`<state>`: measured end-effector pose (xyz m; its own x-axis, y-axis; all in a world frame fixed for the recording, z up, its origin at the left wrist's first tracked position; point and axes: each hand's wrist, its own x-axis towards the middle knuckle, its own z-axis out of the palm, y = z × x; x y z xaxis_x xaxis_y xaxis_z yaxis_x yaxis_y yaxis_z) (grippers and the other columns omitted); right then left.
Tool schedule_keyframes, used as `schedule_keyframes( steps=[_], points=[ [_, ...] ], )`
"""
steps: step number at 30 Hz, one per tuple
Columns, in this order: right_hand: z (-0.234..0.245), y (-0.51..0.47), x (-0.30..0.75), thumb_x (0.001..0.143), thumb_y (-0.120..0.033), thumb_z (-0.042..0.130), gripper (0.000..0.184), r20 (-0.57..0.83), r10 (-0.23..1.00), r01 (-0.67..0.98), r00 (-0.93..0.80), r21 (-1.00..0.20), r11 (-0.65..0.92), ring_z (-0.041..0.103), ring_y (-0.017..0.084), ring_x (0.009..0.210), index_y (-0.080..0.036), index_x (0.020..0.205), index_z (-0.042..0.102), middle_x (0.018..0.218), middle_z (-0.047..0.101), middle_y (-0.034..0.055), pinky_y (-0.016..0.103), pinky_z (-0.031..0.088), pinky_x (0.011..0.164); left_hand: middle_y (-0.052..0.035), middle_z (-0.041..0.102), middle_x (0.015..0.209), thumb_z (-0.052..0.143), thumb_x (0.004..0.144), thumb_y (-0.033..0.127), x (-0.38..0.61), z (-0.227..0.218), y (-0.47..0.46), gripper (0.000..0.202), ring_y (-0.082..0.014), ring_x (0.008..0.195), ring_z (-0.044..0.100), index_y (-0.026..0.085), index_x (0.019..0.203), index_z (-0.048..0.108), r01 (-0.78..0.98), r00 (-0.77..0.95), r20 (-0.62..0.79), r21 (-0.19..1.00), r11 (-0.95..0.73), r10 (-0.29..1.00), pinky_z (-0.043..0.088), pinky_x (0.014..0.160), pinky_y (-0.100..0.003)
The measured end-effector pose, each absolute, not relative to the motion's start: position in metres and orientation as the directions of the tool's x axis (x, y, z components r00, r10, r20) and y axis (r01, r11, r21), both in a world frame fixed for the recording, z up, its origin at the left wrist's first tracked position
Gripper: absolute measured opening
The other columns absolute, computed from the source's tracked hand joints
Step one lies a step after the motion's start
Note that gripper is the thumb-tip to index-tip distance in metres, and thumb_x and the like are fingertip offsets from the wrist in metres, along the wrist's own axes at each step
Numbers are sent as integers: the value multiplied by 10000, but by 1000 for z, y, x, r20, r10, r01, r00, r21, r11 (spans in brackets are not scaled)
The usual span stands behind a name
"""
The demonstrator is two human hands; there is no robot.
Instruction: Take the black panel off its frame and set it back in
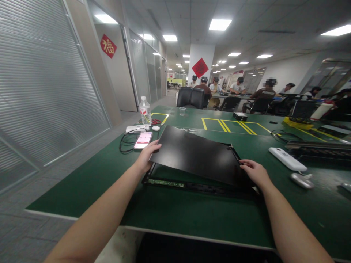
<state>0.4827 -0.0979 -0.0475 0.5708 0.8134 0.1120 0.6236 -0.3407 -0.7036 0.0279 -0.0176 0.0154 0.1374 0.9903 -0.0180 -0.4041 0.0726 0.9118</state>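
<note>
A thin black screen panel [196, 151] lies tilted over a black monitor frame [216, 188], its left side raised. Under the panel's near edge a strip of green circuit board [166, 182] shows in the frame. My left hand [148, 155] is closed on the panel's left edge, thumb on top. At the right edge my right hand [253, 171] pinches the panel; whether its fingers also grip the frame, I cannot tell. The frame's middle is hidden under the panel.
On the left are a phone [143, 140], a water bottle [145, 111], black cable and red-handled scissors [156, 121]. A white power bank [287, 159] and a silver device [302, 180] lie right. Beyond stand a plastic cup [182, 111] and a chair [190, 98]; several people sit farther back.
</note>
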Motion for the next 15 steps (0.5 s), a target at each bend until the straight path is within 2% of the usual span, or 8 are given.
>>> schedule_keyframes(
  steps=[4, 9, 13, 15],
  points=[
    [-49, -97, 484, 709, -354, 668, 399, 120, 815, 629, 566, -703, -333, 698, 264, 912, -219, 1049, 826, 1004, 781, 94, 363, 496, 819, -116, 807, 1091, 832, 621, 276, 24, 12, -20, 638, -296, 975, 745, 109, 1233, 766, -397, 212, 87, 918, 4, 973, 525, 719, -278],
    [-51, -97, 484, 726, -385, 674, 442, 141, 806, 642, 574, -688, -337, 695, 255, 884, -220, 1112, 814, 993, 777, 84, 370, 502, 834, -114, 807, 1113, 800, 631, 278, 25, 11, -20, 693, -316, 982, 748, 122, 1304, 742, -396, 220, 129, 918, -33, 967, 533, 718, -299],
    [-54, -94, 486, 764, -418, 655, 514, 146, 791, 621, 595, -707, -337, 701, 265, 897, -192, 1209, 779, 991, 779, 91, 388, 515, 864, -107, 806, 1134, 778, 645, 268, 26, 12, -22, 711, -345, 1032, 742, 141, 1343, 726, -389, 229, 163, 919, -64, 960, 561, 844, -367],
    [-56, -93, 487, 779, -433, 652, 481, 148, 770, 599, 620, -724, -343, 704, 289, 961, -181, 1164, 792, 1028, 780, 119, 406, 521, 895, -107, 800, 1162, 775, 642, 261, 26, 13, -23, 727, -357, 1068, 734, 146, 1358, 717, -400, 239, 192, 913, -84, 952, 558, 904, -395]
  ],
)
